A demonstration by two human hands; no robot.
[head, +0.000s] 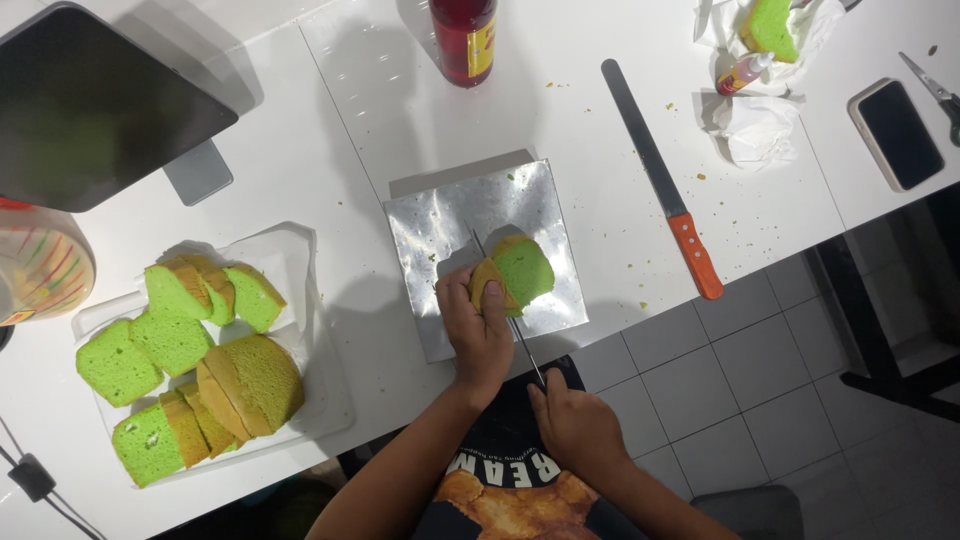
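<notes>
Centre frame: left hand (478, 325) clamps green cake piece (513, 272) on foil board (440, 220); right hand (575, 425) closed on thin knife (505, 310), blade in the cake. Risk, judged: left fingertips sit just beside the blade; soft crumb may tear or slip on foil
</notes>
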